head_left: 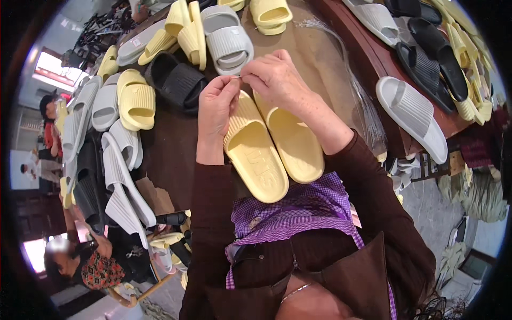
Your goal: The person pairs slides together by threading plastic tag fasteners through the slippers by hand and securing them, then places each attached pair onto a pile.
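Note:
A pair of yellow slide slippers lies side by side in front of me at the table's near edge, the left slipper [260,162] and the right slipper [298,146] with toes pointing away. Above their toe ends my left hand [217,109] and my right hand [278,80] meet, fingertips pinched closed. A tiny whitish bit shows between them, too thin to make out. The right wrist covers part of the right slipper's strap. Beyond the hands, a grey slipper pair [229,45] lies close by, and a black slipper [176,85] lies left of my left hand.
A bundle of thin clear strands [368,106] runs along the brown tabletop [320,69] at right. More grey, black and yellow slippers crowd the left side. A grey slipper [412,114] overhangs the red-brown surface at right. Another person [88,261] is at lower left.

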`<state>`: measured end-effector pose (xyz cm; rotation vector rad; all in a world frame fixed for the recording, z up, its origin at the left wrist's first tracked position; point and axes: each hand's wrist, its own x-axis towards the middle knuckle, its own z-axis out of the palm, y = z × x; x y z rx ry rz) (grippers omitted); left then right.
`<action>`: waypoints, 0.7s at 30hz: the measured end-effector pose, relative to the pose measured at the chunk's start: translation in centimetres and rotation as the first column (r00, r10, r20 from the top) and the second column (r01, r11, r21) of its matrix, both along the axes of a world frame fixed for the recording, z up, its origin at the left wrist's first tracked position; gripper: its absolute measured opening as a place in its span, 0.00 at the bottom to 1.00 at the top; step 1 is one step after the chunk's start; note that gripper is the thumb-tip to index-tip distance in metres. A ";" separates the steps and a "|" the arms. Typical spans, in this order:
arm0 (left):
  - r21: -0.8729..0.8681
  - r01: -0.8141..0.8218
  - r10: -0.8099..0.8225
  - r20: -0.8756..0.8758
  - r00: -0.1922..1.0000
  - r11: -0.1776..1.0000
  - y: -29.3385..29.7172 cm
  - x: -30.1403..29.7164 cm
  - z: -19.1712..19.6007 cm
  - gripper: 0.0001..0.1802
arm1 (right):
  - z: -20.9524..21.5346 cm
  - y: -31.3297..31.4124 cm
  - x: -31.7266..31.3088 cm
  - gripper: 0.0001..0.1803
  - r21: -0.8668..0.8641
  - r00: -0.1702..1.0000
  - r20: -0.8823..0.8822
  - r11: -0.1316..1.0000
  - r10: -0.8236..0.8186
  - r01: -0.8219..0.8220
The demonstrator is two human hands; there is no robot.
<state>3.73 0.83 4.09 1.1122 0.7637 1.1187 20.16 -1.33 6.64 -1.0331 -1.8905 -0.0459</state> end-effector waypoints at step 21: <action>0.047 -0.492 0.492 0.026 0.870 0.869 2.7 -2.9 -1.6 0.09 | 0.6 -6.1 2.4 0.13 -0.477 0.941 0.119 0.813 -0.316 0.333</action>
